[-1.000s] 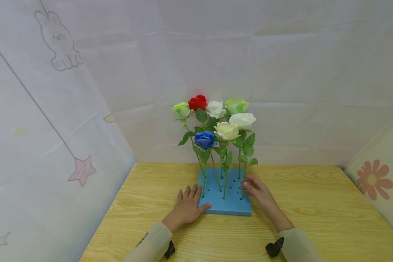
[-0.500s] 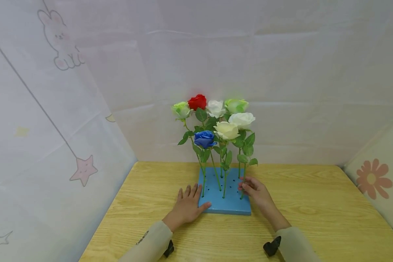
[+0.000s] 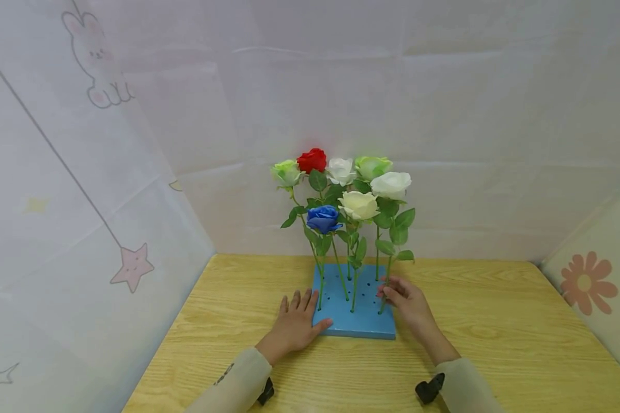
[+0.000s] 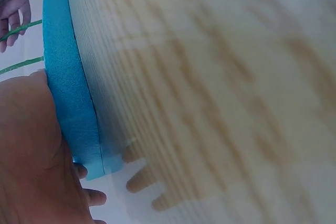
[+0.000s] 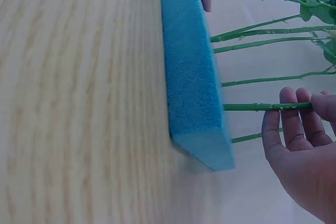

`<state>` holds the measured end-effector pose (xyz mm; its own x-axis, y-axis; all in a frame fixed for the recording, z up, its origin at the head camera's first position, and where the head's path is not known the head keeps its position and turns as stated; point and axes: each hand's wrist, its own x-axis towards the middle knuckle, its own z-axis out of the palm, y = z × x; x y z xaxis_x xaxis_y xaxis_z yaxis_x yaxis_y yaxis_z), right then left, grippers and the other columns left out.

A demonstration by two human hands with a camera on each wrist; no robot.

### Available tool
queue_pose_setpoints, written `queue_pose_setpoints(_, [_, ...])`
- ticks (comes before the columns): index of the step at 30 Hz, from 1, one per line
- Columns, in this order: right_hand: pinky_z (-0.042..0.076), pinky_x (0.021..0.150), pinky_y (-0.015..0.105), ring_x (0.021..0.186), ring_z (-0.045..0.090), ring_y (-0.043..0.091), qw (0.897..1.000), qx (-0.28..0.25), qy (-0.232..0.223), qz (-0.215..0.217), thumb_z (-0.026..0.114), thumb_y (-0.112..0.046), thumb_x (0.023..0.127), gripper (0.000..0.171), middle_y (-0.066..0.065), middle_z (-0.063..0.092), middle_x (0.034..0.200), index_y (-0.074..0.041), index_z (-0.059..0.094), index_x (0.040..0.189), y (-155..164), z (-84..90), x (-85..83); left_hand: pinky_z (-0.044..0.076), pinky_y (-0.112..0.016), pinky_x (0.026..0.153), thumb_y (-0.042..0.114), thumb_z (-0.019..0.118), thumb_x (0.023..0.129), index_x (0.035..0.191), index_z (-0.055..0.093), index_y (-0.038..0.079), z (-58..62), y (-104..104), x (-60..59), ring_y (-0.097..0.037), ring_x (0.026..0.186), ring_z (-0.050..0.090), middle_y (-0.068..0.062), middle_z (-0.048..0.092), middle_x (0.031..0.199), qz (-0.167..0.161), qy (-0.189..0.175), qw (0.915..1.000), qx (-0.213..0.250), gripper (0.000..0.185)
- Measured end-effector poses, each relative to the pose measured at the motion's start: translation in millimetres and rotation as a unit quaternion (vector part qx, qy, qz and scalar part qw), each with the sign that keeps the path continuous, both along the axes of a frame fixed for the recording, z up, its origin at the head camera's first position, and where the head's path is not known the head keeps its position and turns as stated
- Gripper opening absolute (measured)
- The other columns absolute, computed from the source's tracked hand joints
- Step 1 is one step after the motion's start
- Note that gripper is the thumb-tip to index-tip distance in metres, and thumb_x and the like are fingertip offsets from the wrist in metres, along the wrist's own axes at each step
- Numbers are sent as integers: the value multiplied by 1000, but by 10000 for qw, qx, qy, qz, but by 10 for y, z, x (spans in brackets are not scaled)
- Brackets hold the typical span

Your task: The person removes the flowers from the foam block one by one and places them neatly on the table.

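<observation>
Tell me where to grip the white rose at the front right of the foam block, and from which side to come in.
Grip the white rose on the bare lower stem, just above the blue foam block, below its leaves. Come in from the block's right edge: that stem stands nearest it, with the other stems crowding the left. The right hand already pinches there, while the left hand rests against the block's left edge.

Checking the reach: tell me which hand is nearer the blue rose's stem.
Left. The left hand rests at the foam block's left edge, beside the blue rose's stem; the right hand pinches the white rose's stem.
</observation>
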<state>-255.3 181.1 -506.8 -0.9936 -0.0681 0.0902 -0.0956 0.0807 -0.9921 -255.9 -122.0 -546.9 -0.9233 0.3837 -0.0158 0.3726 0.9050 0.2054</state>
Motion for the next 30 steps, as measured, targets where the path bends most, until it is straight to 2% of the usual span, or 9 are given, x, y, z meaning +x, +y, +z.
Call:
queue_pose_setpoints(5, [57,91,34,108,69,33,9997,-73,227,24,60,-13,104,33,28,63,123,0,59,134,24,101,36,11,-67,119,76,23,99,165,14,13,29,1,15,-42,154,15,-11,11,170,-20,18,10000,-28,92])
queue_pose_setpoints(11, [58,90,34,103,71,21,9987,-142,471,146,61,-14,103,36,26,64,122,0,58,137,77,183,71,10,-68,119,75,26,99,164,17,10,66,4,13,-44,153,15,-14,13,170,-82,45,10000,-15,92])
queue_pose_setpoints(15, [58,90,35,103,71,19,9982,-33,571,184,61,-15,103,40,17,68,120,1,56,139,134,221,125,9,-66,120,76,23,99,164,14,12,50,7,13,-42,154,13,-10,10,170,-52,48,9998,-163,92])
queue_pose_setpoints(22, [58,88,31,103,72,19,9976,185,662,82,63,-21,102,41,12,70,119,-3,58,139,287,275,231,9,-68,119,75,27,99,164,17,11,50,17,5,-43,154,14,-11,12,170,-67,59,9999,-94,92])
queue_pose_setpoints(30, [58,89,32,103,72,16,9979,318,555,67,62,-23,103,44,4,71,116,-1,55,141,490,300,333,8,-66,120,76,23,98,164,15,12,49,17,3,-42,154,13,-9,11,170,-10,-52,9999,-111,93])
